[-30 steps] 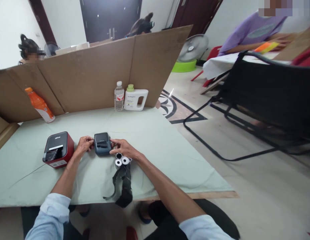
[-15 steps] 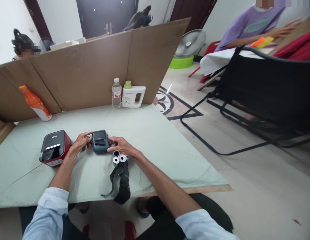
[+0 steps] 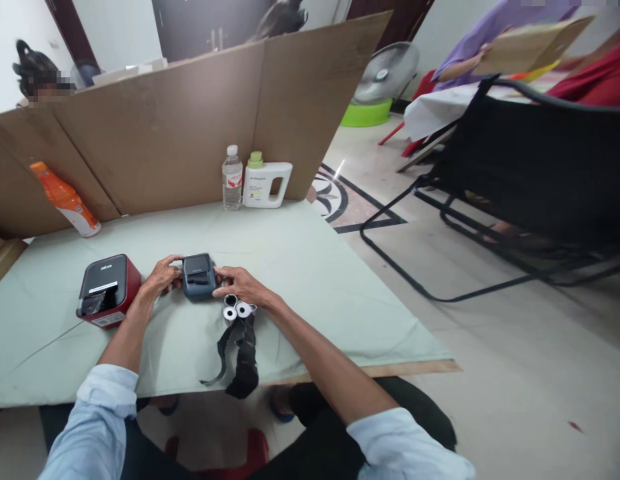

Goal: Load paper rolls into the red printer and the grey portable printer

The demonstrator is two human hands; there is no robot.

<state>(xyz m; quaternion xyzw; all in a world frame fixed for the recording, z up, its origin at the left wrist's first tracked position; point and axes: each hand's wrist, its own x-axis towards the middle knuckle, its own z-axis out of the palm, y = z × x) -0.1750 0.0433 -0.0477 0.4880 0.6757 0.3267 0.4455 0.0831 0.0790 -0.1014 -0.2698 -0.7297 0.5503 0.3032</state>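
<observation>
A small dark blue-grey label printer point(image 3: 199, 285) stands on the cloth-covered table between my hands. My left hand point(image 3: 163, 275) grips its left side with bent fingers, and my right hand point(image 3: 243, 285) holds the right side. Just below my right hand lie several small rolls point(image 3: 237, 310) with white ends and dark centres. A crumpled black ribbon point(image 3: 246, 363) trails from them over the table's front edge. Left of my left forearm sits a bigger red and black label printer point(image 3: 108, 291).
Along the cardboard screen point(image 3: 185, 133) stand a water bottle point(image 3: 233, 179), a white jug point(image 3: 267, 183) and a leaning orange bottle point(image 3: 65, 200). Right of the table point(image 3: 330, 267) are a black folding chair point(image 3: 530, 160) and a fan point(image 3: 387, 73). People are beyond the screen and at another table.
My view has shifted slightly, so the table things appear a little higher. My hands keep their hold on the small printer. A person at the far right now holds up a cardboard piece.
</observation>
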